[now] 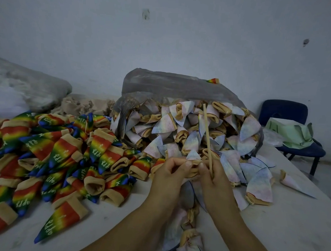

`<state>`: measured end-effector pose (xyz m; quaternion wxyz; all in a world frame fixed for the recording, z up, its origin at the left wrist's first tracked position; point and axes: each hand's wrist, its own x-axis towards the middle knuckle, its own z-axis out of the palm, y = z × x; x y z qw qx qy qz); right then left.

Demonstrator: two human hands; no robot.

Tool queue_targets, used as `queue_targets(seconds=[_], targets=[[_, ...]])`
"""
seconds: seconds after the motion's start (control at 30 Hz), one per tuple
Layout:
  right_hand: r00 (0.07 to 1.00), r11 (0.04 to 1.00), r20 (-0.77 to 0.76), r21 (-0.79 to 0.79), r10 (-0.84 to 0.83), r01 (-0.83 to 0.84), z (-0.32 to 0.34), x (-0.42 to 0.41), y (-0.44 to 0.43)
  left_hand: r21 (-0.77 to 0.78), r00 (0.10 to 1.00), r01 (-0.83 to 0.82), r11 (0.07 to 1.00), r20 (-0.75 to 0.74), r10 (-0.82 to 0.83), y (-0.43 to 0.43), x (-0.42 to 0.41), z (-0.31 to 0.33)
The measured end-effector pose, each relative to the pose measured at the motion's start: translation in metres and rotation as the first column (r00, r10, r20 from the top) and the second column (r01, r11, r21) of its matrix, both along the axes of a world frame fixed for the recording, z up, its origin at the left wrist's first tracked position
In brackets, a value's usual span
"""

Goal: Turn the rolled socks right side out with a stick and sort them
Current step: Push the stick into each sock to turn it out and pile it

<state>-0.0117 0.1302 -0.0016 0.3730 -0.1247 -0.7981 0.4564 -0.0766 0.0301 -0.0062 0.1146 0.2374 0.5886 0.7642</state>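
Note:
My left hand (170, 174) and my right hand (213, 180) pinch the tan cuff of one pale inside-out sock (193, 160) between them, above the table. The right hand also holds a thin wooden stick (206, 132) that points up and away. Behind the hands lies a big heap of pale rolled socks (189, 130) spilling from a clear plastic bag (173, 84). To the left spreads a pile of rainbow socks with white lettering (52, 159). Several pale socks (187, 237) lie under my forearms.
The white table (289, 223) runs to the right edge, with a lone pale sock (294, 183) on it. A blue chair (292, 129) with a green bag stands at the right. Grey sacks (31, 87) and beige fabric sit at the back left by the wall.

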Motion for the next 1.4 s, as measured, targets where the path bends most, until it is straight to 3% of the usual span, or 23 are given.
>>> queue_targets(seconds=[0.17, 0.3, 0.47, 0.53, 0.67, 0.77, 0.97, 1.23, 1.4], targets=[[0.996, 0.994, -0.046, -0.078, 0.073, -0.076, 0.006, 0.000, -0.010, -0.076, 0.993, -0.073, 0.994, -0.097, 0.066, 0.001, 0.000, -0.003], [0.999, 0.995, -0.035, 0.101, 0.009, -0.005, 0.006, 0.000, -0.005, -0.074, 0.991, -0.050, 0.996, -0.127, 0.041, -0.001, 0.001, -0.001], [1.000, 0.988, 0.001, 0.153, -0.022, 0.021, 0.003, -0.001, -0.008, 0.090, 0.999, -0.051, 0.995, 0.011, 0.051, -0.002, 0.006, 0.007], [0.999, 0.995, -0.036, 0.092, -0.022, 0.025, 0.001, -0.002, -0.009, 0.158, 0.997, -0.009, 0.987, 0.072, -0.003, -0.003, 0.007, 0.008], [0.999, 0.999, -0.043, -0.044, 0.008, -0.010, -0.002, -0.003, -0.007, 0.055, 0.994, -0.085, 0.995, 0.074, 0.081, 0.000, 0.005, 0.007], [0.998, 0.982, -0.040, -0.178, 0.056, -0.062, 0.001, -0.002, -0.003, 0.127, 0.982, -0.031, 0.991, 0.188, 0.007, -0.002, 0.005, 0.008], [0.998, 0.976, 0.020, -0.209, 0.060, -0.055, 0.001, -0.003, 0.004, 0.147, 0.940, 0.064, 0.987, 0.323, -0.109, -0.004, 0.000, 0.014], [0.995, 0.916, -0.010, -0.389, 0.102, -0.098, -0.004, -0.009, 0.003, 0.437, 0.724, 0.258, 0.862, 0.503, -0.472, 0.000, 0.002, 0.018], [0.986, 0.794, -0.062, -0.586, 0.156, -0.162, -0.003, -0.006, 0.006, 0.186, 0.910, 0.232, 0.955, 0.305, -0.281, 0.001, 0.003, 0.017]])
